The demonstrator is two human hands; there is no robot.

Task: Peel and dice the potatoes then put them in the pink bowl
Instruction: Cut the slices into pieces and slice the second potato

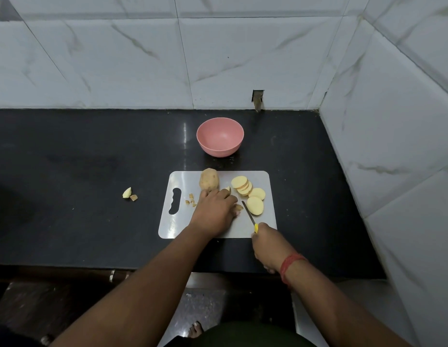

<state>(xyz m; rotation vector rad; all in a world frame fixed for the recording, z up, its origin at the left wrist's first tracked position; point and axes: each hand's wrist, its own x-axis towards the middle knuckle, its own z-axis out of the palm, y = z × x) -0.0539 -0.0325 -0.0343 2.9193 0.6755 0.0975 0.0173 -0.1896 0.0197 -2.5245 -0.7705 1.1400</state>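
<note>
A white cutting board [265, 222] lies on the black counter. On it stand a whole unpeeled potato [209, 180], several pale round potato slices [248, 192] and a few small diced bits [191, 199]. My left hand [214, 211] lies over potato pieces [238, 207] near the board's middle, fingers curled on them. My right hand [266, 244] grips the yellow handle of a small knife [248, 214], whose blade points toward the left hand. The pink bowl [220, 136] sits behind the board with nothing in it.
Two potato scraps [129, 194] lie on the counter [80, 171] left of the board. Tiled walls close off the back and the right side. The counter's front edge runs just below my right hand.
</note>
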